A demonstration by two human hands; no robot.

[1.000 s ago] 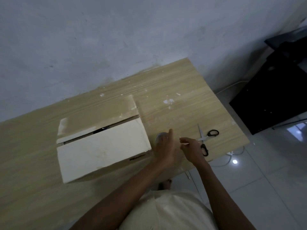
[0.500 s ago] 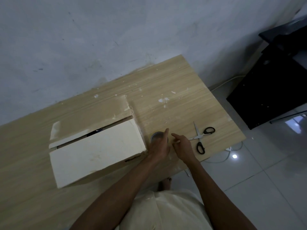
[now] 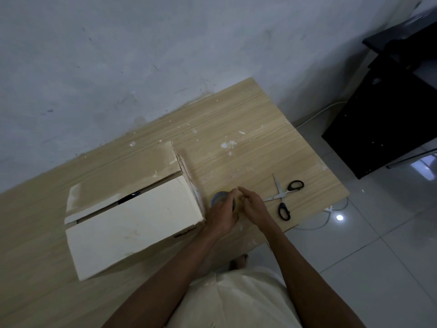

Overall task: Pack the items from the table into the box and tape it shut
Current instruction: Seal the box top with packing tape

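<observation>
Tape roll (image 3: 218,197) gripped by left hand (image 3: 223,215) near table (image 3: 248,143) front edge, right hand (image 3: 254,205) pinched at roll's rim, box (image 3: 132,214) flaps closed, scissors (image 3: 285,197) laid open near right edge.

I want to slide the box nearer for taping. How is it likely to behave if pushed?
The box sits low and wide on the table, so it should slide, not tip. Its flaps meet with an open gap, so they may flex under pressure. Something dark shows inside, so it probably carries some weight.
</observation>
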